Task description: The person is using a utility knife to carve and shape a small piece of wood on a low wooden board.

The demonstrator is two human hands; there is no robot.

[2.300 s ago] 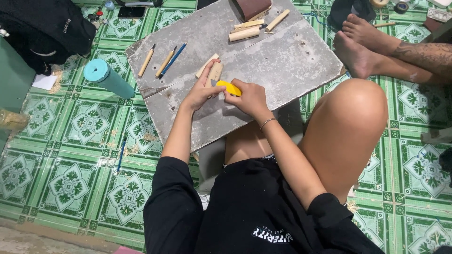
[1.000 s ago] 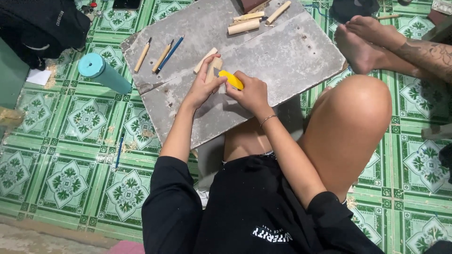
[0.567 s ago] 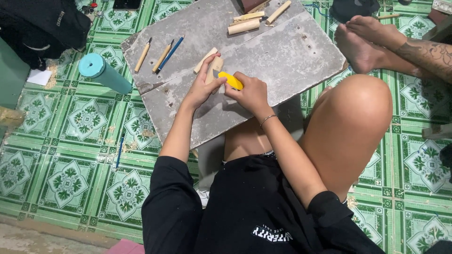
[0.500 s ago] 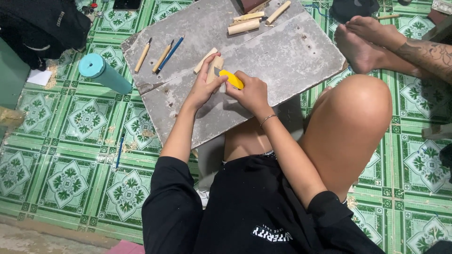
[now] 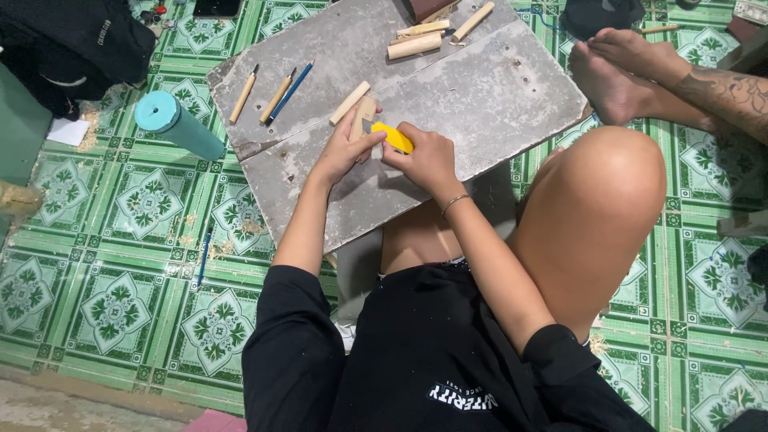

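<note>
- Wood piece [image 5: 364,114] is lying on the grey board [image 5: 496,88], pinned under the left hand [image 5: 346,150], with its pale far end poking out past the fingertips
- Left hand is pressing down with fingers closed around the piece, thumb angling toward the right hand
- Right hand [image 5: 426,158] is curling shut around a yellow knife [image 5: 395,138], its tip touching the piece just beside the left thumb; the blade itself is too small to make out
- Both hands are meeting almost knuckle to knuckle over the near part of the board
- Judging progress: the piece is looking mostly square and plain, so shaping seems to be at an early stage, with most of the cutting left; how much has come off under the hand I cannot tell
- Beyond the left hand, one more stick [image 5: 350,102] is resting just beside the piece, and further left pencils [image 5: 278,96] are lying in a loose row
- Well beyond both hands, cut dowels [image 5: 416,42] are sitting near the board's far edge
- Far left of the left hand, a teal tube [image 5: 178,125] is lying on the green tiled floor [image 5: 120,240]
- Right of the right hand, another person's bare foot [image 5: 612,76] is resting near the board's corner
</note>
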